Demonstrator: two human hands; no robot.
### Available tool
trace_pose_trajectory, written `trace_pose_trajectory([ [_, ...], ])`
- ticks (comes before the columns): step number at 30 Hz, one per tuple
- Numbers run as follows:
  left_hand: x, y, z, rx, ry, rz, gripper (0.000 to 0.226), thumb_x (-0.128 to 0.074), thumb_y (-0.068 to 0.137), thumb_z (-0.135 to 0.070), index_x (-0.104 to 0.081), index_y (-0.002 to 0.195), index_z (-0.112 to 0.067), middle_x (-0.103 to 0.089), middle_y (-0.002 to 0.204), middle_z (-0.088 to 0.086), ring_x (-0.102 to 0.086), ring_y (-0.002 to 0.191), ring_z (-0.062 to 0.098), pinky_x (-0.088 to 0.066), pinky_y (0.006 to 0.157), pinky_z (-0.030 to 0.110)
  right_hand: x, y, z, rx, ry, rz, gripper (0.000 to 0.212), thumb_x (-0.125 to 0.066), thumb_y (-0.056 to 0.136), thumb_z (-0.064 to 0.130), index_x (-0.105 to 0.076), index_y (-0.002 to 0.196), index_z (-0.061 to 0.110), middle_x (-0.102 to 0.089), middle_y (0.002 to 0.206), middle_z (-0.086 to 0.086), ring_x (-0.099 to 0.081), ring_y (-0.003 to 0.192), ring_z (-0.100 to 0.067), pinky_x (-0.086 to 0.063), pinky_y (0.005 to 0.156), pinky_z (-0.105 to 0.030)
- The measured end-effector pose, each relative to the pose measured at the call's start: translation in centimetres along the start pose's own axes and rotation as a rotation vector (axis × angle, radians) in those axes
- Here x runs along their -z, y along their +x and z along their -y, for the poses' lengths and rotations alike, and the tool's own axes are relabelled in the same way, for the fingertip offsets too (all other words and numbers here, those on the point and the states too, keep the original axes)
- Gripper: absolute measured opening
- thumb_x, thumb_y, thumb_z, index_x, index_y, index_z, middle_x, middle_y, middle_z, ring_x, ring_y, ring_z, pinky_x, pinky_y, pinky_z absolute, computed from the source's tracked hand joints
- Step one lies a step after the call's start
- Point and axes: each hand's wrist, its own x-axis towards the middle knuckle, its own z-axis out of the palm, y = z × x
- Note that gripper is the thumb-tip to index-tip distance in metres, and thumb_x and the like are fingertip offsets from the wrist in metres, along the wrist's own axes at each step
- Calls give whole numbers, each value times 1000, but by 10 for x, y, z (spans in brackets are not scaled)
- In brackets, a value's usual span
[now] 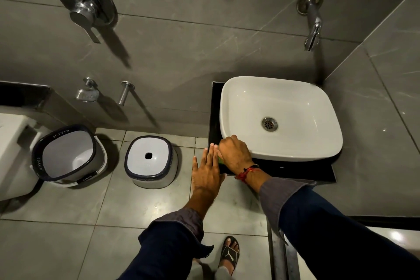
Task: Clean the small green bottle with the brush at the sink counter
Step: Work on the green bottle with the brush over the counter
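Only a sliver of the small green bottle shows, wedged between my two hands at the front left corner of the black sink counter. My right hand is closed over it from above, a red thread around the wrist. Flat and with fingers straight, my left hand rests against the bottle's left side. No brush is visible in this view. The white basin sits on the counter just right of my hands.
A wall tap hangs above the basin. On the floor to the left stand a white bucket and an upturned white stool. A mixer valve is on the wall. My sandalled foot is below.
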Motion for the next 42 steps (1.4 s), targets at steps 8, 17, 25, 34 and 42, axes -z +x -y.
trace_pose_trajectory([
  [8,3,-4,-1,-2,23,-15,90,-38,103,-55,20,156,-13,20,168,5,12,156,24,-9,125,55,-15,-12,-9,-13,261,-41,28,-56,96,18,-57,120,4,-58,120,-15,-60,108,-27,-54,90,-34],
  [17,5,-7,-3,-10,10,9,89,-36,102,-59,15,158,-12,21,167,7,15,155,25,-6,126,54,-30,-26,10,-342,558,-157,31,-58,98,21,-57,123,4,-61,121,-16,-62,109,-28,-55,95,-38],
  [25,-1,-15,-6,8,1,-17,92,-37,101,-62,14,158,-11,20,167,9,15,155,25,-2,126,52,-41,-35,12,-440,815,-281,22,-70,91,19,-67,110,9,-66,109,-8,-64,101,-21,-56,92,-34],
  [34,2,-11,-5,-1,18,44,87,-37,103,-54,16,158,-11,21,167,11,17,155,27,-3,125,55,-36,-28,30,-540,919,-387,41,-71,85,1,-62,125,6,-66,122,-13,-61,115,-27,-52,102,-42],
  [42,-2,-9,-6,-5,-2,21,84,-32,104,-53,18,156,-11,19,167,10,14,155,26,-2,126,52,-39,-27,23,-580,841,-327,31,-75,86,15,-65,114,7,-64,115,-11,-64,108,-28,-56,96,-41],
])
